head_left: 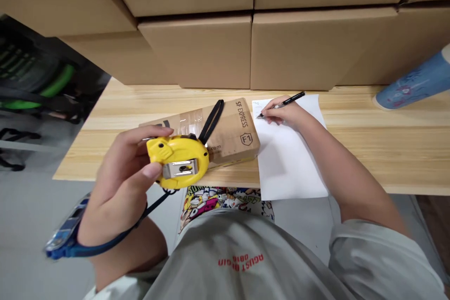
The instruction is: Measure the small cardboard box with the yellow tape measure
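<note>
Wooden desk (386, 150), stacked cardboard boxes (200, 51) behind, paper sheet (288, 164), grey floor (31, 206)

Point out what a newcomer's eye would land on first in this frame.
The bright yellow plastic tape measure grabs attention first, gripped in the left hand at front left. To its right, the right hand holds a slim black pen to white paper on the pale wooden desk. Tan cardboard boxes fill the top of the view.
</note>
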Demonstrator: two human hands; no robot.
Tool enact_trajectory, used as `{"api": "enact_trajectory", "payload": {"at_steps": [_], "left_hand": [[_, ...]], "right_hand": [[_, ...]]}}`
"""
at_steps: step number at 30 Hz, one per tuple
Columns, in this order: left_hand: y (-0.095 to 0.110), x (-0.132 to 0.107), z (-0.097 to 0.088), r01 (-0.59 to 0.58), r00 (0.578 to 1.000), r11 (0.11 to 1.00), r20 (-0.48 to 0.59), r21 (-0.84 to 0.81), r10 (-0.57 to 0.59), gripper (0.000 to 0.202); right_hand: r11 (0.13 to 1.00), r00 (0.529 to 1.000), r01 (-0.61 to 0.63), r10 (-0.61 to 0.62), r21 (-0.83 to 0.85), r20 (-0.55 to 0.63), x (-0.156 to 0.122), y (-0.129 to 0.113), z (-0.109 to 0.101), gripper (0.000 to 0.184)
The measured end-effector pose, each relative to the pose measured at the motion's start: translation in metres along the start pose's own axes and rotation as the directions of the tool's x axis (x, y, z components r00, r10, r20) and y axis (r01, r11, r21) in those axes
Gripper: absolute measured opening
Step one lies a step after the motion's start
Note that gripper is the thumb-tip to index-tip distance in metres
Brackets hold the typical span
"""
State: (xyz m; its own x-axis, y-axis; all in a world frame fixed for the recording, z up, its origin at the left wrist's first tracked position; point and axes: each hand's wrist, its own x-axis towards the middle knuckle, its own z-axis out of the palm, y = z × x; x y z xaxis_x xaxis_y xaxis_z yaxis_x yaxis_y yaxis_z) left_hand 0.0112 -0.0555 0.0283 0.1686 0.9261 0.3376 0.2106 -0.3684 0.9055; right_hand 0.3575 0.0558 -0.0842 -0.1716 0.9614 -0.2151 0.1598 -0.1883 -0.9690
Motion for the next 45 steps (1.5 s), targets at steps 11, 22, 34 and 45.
{"api": "enact_trajectory", "payload": {"at_steps": [11, 22, 34, 45], "left_hand": [[0.004, 0.003, 0.004, 0.024, 1.000, 0.999, -0.002, -0.034, -0.024, 0.033], [-0.002, 0.002, 0.006, -0.040, 0.999, 0.997, -0.021, -0.070, 0.039, 0.032], [-0.007, 0.010, -0.006, 0.001, 0.987, 0.999, 0.159, -0.045, 0.006, 0.032], [-0.030, 0.073, -0.009, 0.086, 0.990, 0.990, 0.125, -0.110, -0.072, 0.027]], "right_hand": [[0.991, 0.993, -0.015, 0.000, -0.132, -0.116, -0.005, -0.007, 0.010, 0.014], [0.997, 0.990, -0.008, -0.003, -0.083, -0.138, -0.006, -0.005, 0.011, 0.021], [0.998, 0.983, 0.022, -0.012, 0.054, -0.182, -0.002, 0.002, 0.009, 0.015], [0.996, 0.969, 0.086, -0.088, -0.020, -0.229, 0.001, 0.009, 0.007, 0.017]]}}
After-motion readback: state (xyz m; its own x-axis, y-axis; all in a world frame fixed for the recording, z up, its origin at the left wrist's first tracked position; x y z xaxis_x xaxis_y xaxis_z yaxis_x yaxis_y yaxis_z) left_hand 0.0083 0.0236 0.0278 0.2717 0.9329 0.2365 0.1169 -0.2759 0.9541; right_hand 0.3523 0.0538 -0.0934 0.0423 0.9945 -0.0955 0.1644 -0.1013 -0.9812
